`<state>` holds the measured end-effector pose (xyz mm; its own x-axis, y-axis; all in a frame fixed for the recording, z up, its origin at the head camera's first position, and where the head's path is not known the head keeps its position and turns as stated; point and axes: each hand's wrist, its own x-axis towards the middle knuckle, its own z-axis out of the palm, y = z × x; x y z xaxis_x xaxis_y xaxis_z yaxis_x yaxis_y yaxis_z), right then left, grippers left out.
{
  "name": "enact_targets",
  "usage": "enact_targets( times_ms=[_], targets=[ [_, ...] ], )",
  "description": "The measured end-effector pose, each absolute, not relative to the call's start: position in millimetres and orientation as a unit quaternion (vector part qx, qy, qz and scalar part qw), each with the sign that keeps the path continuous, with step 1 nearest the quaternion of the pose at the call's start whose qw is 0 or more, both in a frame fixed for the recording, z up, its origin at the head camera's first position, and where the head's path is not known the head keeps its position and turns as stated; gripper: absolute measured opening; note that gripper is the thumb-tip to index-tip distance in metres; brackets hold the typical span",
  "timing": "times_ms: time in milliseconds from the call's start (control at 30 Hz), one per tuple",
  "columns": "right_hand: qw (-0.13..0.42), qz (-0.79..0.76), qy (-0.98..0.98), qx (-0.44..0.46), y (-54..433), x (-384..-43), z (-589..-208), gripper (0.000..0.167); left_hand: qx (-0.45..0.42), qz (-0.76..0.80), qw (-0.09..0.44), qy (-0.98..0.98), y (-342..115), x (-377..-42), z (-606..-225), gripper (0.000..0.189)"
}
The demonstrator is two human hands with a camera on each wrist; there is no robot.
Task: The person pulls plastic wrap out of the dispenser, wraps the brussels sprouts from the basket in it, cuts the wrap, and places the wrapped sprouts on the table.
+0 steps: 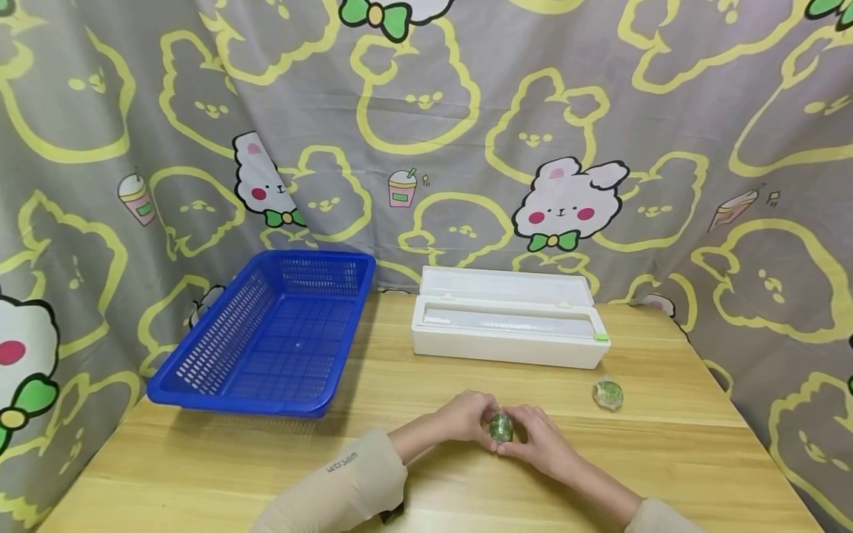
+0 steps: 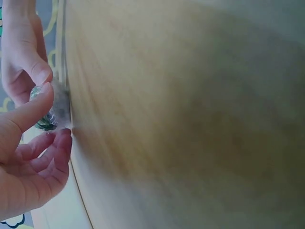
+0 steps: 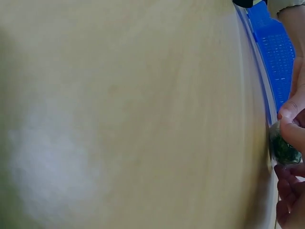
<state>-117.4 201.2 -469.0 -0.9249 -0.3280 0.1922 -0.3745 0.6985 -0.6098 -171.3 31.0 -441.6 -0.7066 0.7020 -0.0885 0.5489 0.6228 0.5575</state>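
A small round green piece in clear plastic film (image 1: 501, 428) is held between both hands, over the near middle of the table. My left hand (image 1: 469, 417) pinches its left side, and my right hand (image 1: 543, 444) grips the right side with thumb and fingers. In the left wrist view, loose film (image 2: 61, 107) shows around the green piece. The right wrist view shows its dark green body (image 3: 285, 150) between the fingertips. What exactly is inside the film, I cannot tell. A second film-wrapped green piece (image 1: 609, 393) lies on the table to the right.
A white cling film dispenser (image 1: 509, 349) stands behind the hands with its lid raised and a roll inside. Back left on the wooden table (image 1: 666, 459) is a blue plastic basket (image 1: 260, 407). A patterned grey curtain (image 1: 460, 96) hangs behind.
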Motion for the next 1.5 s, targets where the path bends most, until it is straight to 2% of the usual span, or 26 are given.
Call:
enact_targets(
  times_ms=[133,333,733,900,1000,1133,1267,1500],
  targets=[
    [0.051,0.31,-0.92,0.234,201.7,-119.8,-468.7,0.051,0.36,0.24,0.144,0.89,29.5,-170.3,-439.3,0.041],
    [0.083,0.243,-0.922,0.29,204.0,-125.9,-468.5,0.047,0.393,0.206,0.126,0.887,28.6,-170.9,-436.9,0.032],
    [0.047,0.263,-0.914,0.305,204.5,-130.5,-468.6,0.047,0.391,0.163,0.108,0.899,32.4,-168.7,-433.7,0.031],
    [0.05,0.272,-0.921,0.276,206.3,-126.1,-471.9,0.057,0.358,0.196,0.137,0.903,33.4,-165.9,-433.2,0.034],
    [0.039,0.29,-0.92,0.261,208.4,-122.9,-473.5,0.073,0.343,0.21,0.162,0.901,32.7,-164.3,-433.0,0.038],
    [0.019,0.317,-0.916,0.247,210.6,-119.0,-474.3,0.086,0.32,0.222,0.197,0.9,28.3,-164.3,-431.3,0.055],
    [0.025,0.313,-0.919,0.238,210.4,-115.2,-474.4,0.082,0.299,0.234,0.219,0.899,20.9,-166.3,-428.8,0.071],
    [0.065,0.267,-0.93,0.244,200.9,-113.8,-473.9,0.068,0.292,0.251,0.233,0.893,9.6,-166.5,-426.6,0.068]
  ],
)
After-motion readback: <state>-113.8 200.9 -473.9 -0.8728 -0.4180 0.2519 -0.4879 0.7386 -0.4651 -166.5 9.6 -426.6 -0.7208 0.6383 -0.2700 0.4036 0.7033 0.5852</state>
